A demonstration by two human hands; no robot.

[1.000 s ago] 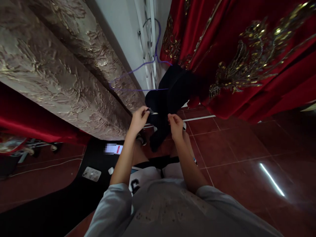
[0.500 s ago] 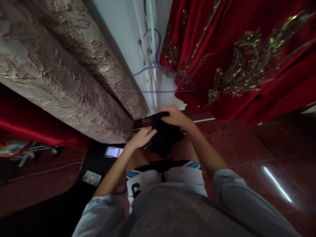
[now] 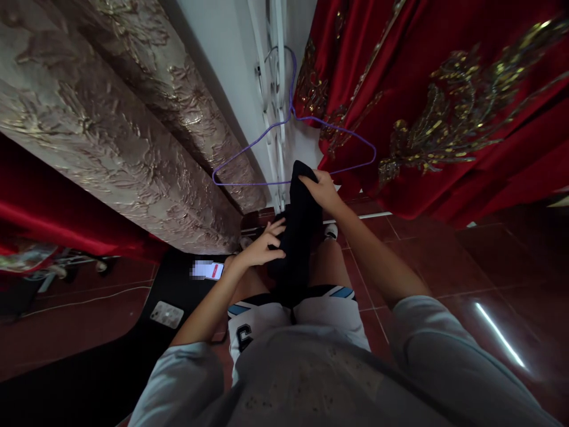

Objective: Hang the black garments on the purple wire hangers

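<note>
A black garment hangs folded lengthwise in front of me. My right hand grips its top end, just below the bottom bar of a purple wire hanger that hangs on a white window grille. My left hand lies against the garment's left side, fingers curled onto the cloth lower down. The hanger is bare.
A beige embossed curtain hangs at the left, a red curtain with gold embroidery at the right. A phone with a lit screen and a second phone lie on a black mat. Red floor tiles spread to the right.
The garment was off the hanger and bunched between both hands; now my right hand has lifted its top end up towards the hanger's bar and the cloth hangs long.
</note>
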